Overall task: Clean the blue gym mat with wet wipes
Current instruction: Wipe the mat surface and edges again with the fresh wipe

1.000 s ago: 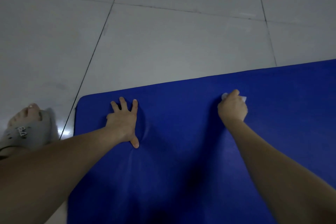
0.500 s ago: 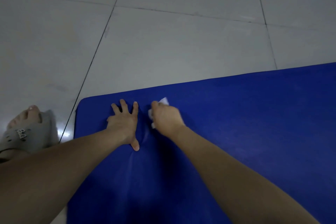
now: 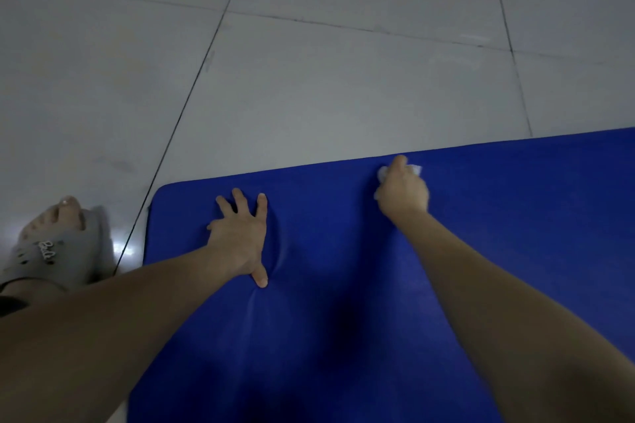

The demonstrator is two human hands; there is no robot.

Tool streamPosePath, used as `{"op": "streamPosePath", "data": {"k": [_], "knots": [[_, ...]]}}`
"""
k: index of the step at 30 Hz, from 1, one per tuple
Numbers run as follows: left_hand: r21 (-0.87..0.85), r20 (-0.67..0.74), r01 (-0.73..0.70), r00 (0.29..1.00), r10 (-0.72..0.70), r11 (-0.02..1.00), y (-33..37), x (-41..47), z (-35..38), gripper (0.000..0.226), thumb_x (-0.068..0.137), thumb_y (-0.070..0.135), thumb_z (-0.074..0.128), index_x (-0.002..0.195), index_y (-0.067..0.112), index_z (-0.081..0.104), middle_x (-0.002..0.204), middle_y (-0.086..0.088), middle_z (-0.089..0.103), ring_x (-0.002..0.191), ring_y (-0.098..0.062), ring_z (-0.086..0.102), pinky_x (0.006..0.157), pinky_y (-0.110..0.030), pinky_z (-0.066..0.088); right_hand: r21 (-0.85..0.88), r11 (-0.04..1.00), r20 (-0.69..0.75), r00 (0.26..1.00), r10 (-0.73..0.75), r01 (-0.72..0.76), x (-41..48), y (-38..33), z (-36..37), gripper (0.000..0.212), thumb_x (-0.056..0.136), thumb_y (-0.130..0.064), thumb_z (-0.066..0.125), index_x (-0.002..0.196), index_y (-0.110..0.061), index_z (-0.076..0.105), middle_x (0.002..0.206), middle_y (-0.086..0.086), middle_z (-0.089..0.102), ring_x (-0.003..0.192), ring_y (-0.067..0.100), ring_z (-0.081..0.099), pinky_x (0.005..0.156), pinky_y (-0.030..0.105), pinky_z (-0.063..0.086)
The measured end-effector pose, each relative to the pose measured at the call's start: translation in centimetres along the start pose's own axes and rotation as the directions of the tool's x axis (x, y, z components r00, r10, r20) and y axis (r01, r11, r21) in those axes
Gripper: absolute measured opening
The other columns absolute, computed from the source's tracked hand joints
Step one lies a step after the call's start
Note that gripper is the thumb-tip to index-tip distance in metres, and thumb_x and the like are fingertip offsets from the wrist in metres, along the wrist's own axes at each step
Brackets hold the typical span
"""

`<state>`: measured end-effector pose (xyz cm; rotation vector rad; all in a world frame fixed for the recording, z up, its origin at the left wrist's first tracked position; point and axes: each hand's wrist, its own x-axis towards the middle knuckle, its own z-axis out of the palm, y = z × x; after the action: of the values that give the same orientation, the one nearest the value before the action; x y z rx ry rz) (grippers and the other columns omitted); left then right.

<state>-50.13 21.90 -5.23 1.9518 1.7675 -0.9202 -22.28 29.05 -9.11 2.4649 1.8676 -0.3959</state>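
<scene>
There is only one view, from a wide-angle camera worn on the person's head. It faces forward and steeply down, close to the blue gym mat [image 3: 343, 336], which fills the near and right part. The tiled floor [image 3: 343, 79] takes the far and left part. Both arms enter from the near edge.

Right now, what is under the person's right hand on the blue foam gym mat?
A crumpled white wet wipe, held against the blue foam gym mat. Only its edges peek out around the right hand; the rest is covered by the hand.
</scene>
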Motion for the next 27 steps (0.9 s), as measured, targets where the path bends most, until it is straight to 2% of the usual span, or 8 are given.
{"op": "streamPosePath", "data": {"k": [5,9,12,15,18,20,24,27], "knots": [[0.021,-0.016,0.007,1.000,-0.007,1.000,-0.1,0.0,0.1,0.166,0.049,0.067,0.091,0.155,0.017,-0.027,0.162,-0.027,-0.021,0.150,-0.055,-0.003,0.102,-0.056,0.050,0.024,0.931,0.106,0.925,-0.364,0.363,-5.6,-10.3,2.0,0.044,0.090,-0.019,0.069,0.123,-0.009,0.041,0.111,0.012,0.057,0.081,0.024,0.063,0.055,0.032,0.040],[0.038,-0.026,0.000,1.000,0.001,0.999,-0.2,0.1,0.3,0.166,0.050,0.070,0.089,0.156,0.017,-0.027,0.162,-0.028,-0.020,0.150,-0.055,-0.002,0.103,-0.054,0.050,0.039,0.795,0.186,0.777,-0.601,0.605,-6.7,-12.6,2.8,0.038,0.088,-0.020,0.070,0.117,-0.011,0.047,0.111,0.013,0.052,0.059,0.011,0.033,0.051,0.032,0.041],[0.024,-0.032,-0.019,0.999,0.020,1.000,-0.3,0.1,0.4,0.166,0.050,0.069,0.089,0.155,0.017,-0.028,0.162,-0.028,-0.020,0.149,-0.055,-0.003,0.102,-0.055,0.051,-0.031,0.872,0.130,0.867,-0.481,0.488,-3.4,-9.0,1.2,0.036,0.088,-0.018,0.071,0.118,-0.010,0.052,0.118,0.013,0.049,0.076,0.023,0.052,0.060,0.035,0.051],[-0.006,-0.023,-0.025,0.999,0.025,1.000,-0.4,0.0,0.2,0.167,0.049,0.066,0.091,0.155,0.017,-0.028,0.162,-0.027,-0.022,0.149,-0.055,-0.005,0.104,-0.057,0.049,-0.039,0.984,0.041,0.984,-0.172,0.174,0.9,-1.9,-1.1,0.042,0.091,-0.020,0.071,0.122,-0.005,0.047,0.120,0.015,0.053,0.106,0.033,0.058,0.072,0.040,0.055],[-0.025,-0.021,-0.025,0.999,0.025,0.999,-0.3,0.0,0.1,0.167,0.049,0.063,0.093,0.155,0.018,-0.028,0.161,-0.027,-0.024,0.149,-0.055,-0.006,0.105,-0.057,0.048,0.001,0.991,0.019,0.991,0.130,-0.131,3.6,5.2,-2.7,0.042,0.094,-0.018,0.068,0.123,-0.003,0.041,0.120,0.022,0.055,0.098,0.033,0.054,0.067,0.040,0.045],[-0.025,-0.022,-0.028,0.999,0.028,0.999,-0.3,-0.1,0.1,0.166,0.050,0.063,0.093,0.155,0.017,-0.027,0.161,-0.027,-0.024,0.149,-0.055,-0.006,0.106,-0.057,0.048,0.004,0.975,0.013,0.975,0.222,-0.222,4.3,6.5,-2.9,0.037,0.096,-0.015,0.061,0.123,-0.001,0.039,0.119,0.027,0.054,0.089,0.031,0.050,0.064,0.039,0.041],[-0.014,-0.036,-0.029,0.999,0.029,0.999,-0.3,-0.2,0.2,0.165,0.051,0.063,0.092,0.156,0.017,-0.026,0.161,-0.028,-0.023,0.149,-0.055,-0.005,0.105,-0.056,0.048,0.005,0.997,-0.012,0.997,0.074,-0.074,3.6,1.7,-1.8,0.034,0.093,-0.004,0.053,0.124,0.001,0.041,0.120,0.024,0.053,0.108,0.036,0.054,0.068,0.035,0.045],[-0.009,-0.041,-0.035,0.999,0.035,0.999,-0.3,-0.1,0.3,0.165,0.050,0.065,0.092,0.156,0.017,-0.026,0.161,-0.029,-0.022,0.149,-0.056,-0.004,0.103,-0.056,0.050,0.021,0.996,0.023,0.996,-0.085,0.085,1.8,-4.3,-0.9,0.036,0.093,-0.007,0.056,0.125,-0.002,0.040,0.122,0.022,0.055,0.103,0.030,0.060,0.066,0.032,0.042]]}}
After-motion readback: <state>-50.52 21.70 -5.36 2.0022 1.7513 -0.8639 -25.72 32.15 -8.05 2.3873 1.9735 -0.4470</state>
